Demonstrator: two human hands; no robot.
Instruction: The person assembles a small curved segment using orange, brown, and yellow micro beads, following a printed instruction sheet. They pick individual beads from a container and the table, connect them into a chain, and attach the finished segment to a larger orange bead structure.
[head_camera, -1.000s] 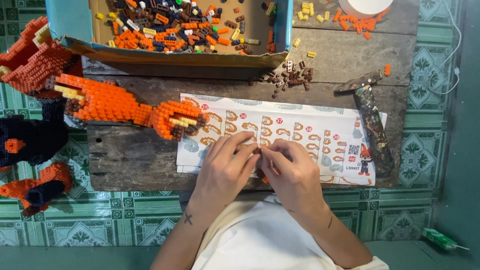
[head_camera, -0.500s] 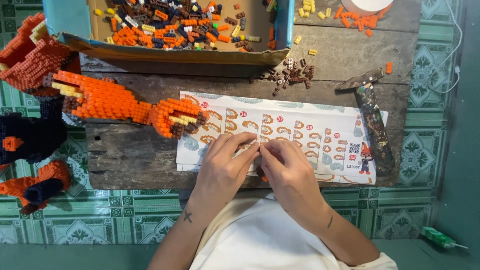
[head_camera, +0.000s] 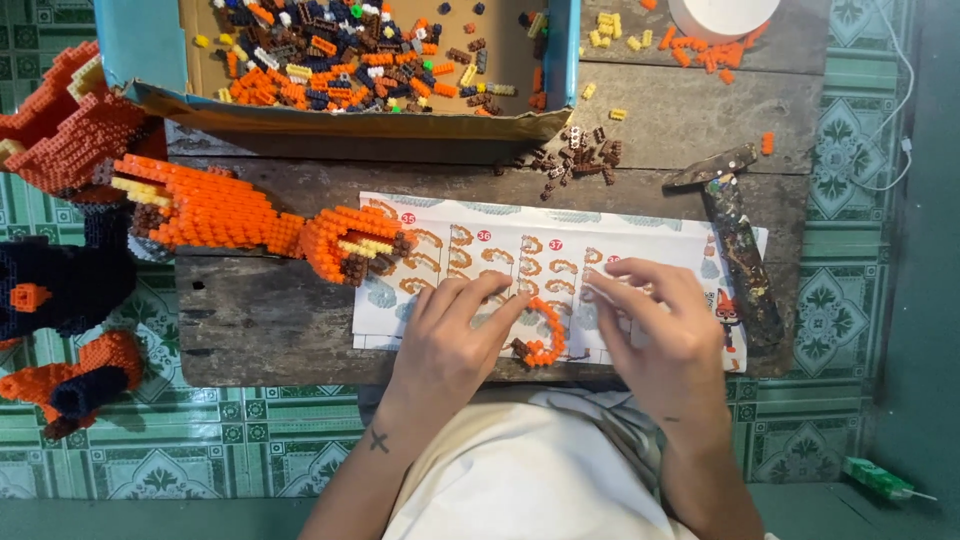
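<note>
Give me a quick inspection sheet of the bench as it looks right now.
Surface: worn wooden table, instruction sheet spread on it.
Job's things: curved orange brick piece lying on the sheet between the hands.
Clutter: cardboard box of loose bricks, hammer, brown bricks, large orange brick model.
Grippers: left hand and right hand flat on the sheet, holding nothing.
Cables: white cable at right.
Surroundings: green patterned tile floor.

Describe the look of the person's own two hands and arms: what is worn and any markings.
Both hands are bare: no gloves, rings or watch show on the left hand or the right hand. The forearms are uncovered. A small dark cross-shaped tattoo marks the left forearm. A pale cream garment covers the body between the arms.
</note>
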